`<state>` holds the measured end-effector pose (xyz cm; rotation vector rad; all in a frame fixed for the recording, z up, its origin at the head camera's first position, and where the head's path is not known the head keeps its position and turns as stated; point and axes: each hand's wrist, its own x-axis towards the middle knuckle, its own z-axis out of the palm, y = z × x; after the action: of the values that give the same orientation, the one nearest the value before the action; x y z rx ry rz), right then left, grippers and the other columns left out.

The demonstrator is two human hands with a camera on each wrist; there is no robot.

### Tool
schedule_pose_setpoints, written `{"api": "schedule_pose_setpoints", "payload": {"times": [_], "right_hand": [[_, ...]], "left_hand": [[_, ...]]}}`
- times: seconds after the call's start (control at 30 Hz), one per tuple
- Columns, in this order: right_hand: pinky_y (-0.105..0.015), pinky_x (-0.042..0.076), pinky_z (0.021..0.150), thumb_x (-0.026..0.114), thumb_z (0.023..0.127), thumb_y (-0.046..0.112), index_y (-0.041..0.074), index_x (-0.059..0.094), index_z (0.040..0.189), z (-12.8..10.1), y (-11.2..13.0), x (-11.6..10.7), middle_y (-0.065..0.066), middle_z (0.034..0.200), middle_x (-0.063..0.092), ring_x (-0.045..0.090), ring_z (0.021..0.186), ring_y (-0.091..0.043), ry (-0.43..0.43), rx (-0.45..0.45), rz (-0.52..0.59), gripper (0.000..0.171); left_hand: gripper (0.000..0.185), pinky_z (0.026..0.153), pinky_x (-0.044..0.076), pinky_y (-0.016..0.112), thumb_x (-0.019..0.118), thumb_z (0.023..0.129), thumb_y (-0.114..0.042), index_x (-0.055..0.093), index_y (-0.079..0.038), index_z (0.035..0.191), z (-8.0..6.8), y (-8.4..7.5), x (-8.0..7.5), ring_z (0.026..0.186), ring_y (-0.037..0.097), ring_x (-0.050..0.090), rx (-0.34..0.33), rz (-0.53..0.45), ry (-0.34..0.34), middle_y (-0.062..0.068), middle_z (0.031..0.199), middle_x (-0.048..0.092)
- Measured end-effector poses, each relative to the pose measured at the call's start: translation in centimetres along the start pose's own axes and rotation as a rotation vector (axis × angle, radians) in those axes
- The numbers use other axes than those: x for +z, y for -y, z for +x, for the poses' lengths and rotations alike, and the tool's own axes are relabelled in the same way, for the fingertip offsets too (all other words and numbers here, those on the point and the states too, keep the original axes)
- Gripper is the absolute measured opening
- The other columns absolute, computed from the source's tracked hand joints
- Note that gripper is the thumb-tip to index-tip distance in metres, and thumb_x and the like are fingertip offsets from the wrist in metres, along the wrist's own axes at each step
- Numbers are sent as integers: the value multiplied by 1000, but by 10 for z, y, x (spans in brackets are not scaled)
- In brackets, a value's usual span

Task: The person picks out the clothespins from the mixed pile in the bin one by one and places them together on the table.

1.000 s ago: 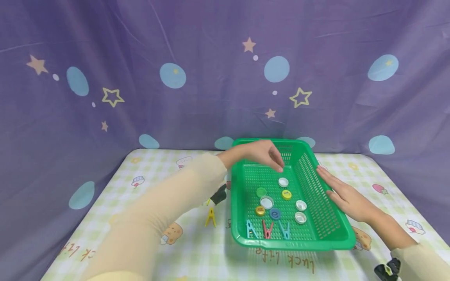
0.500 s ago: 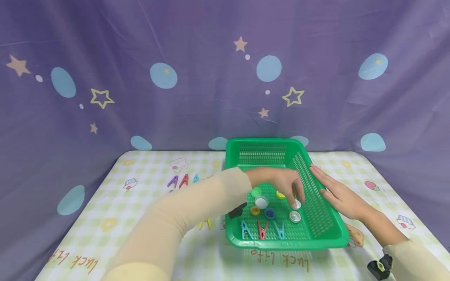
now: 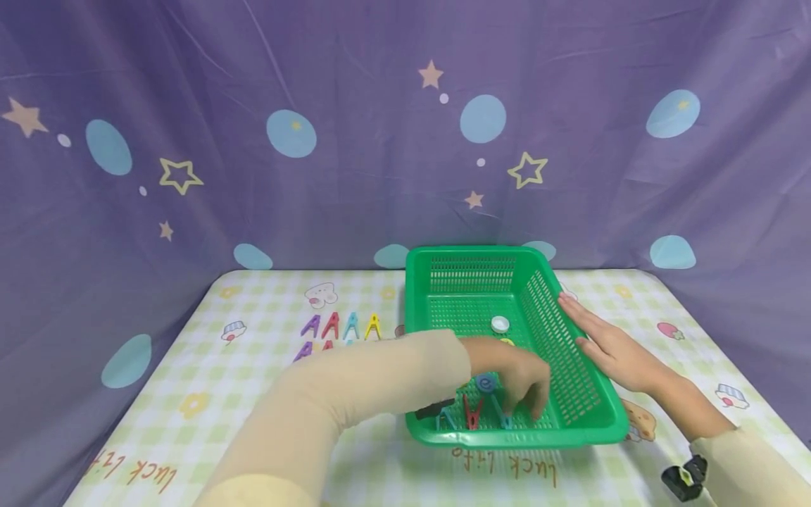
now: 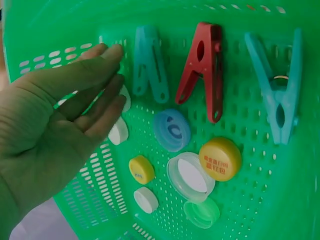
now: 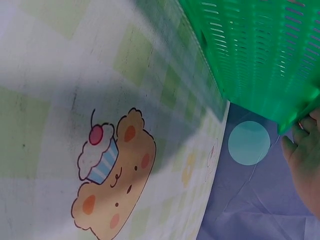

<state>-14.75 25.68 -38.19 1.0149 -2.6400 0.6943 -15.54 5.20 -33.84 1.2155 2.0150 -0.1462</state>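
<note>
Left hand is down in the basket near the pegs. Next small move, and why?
Probably close the fingers on the nearest teal peg. The left hand is open, holding nothing, its fingertips just beside that peg at the near wall of the green basket. The right hand lies flat against the basket's right side, seemingly steadying it.

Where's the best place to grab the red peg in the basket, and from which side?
Probably the two splayed handle legs of the red peg, pinched from above. It lies flat on the basket floor, and teal pegs flank it with gaps for fingertips. The left hand is open beside them.
</note>
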Motion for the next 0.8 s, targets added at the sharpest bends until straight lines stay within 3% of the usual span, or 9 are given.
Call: {"api": "schedule_pose_setpoints", "payload": {"times": [0.13,0.27,0.4,0.53,0.8], "right_hand": [[4,7,109,46,97,7,2,24,151,0,0,0,-22,158,26,4,145,11,-8,-11,-5,59],[4,7,110,46,96,7,1,24,151,0,0,0,-21,158,25,5,146,10,-10,-16,-7,59],[3,7,110,46,96,7,1,25,151,1,0,0,-21,158,25,4,145,10,-11,-21,-11,59],[4,7,110,46,96,7,1,24,151,1,0,-1,-21,158,25,4,146,9,-12,-20,-13,59],[6,8,107,46,98,8,2,23,152,-1,2,1,-20,158,24,6,146,8,-3,-6,-5,59]], "left_hand": [[38,86,48,8,83,71,-7,74,-24,104,5,-9,4,103,0,63,-79,112,39,-13,107,72],[33,82,51,10,82,70,-3,75,-23,95,9,-15,11,95,0,62,-145,145,39,-14,97,71],[27,79,51,10,81,74,-3,75,-23,91,10,-18,12,92,0,62,-132,214,41,-13,95,71],[22,81,50,9,79,79,-10,75,-24,96,8,-16,4,96,0,63,-100,274,57,-13,100,72],[20,78,51,9,79,79,-15,76,-21,98,-9,-3,-16,95,1,64,-77,183,-29,-11,100,74]]}}
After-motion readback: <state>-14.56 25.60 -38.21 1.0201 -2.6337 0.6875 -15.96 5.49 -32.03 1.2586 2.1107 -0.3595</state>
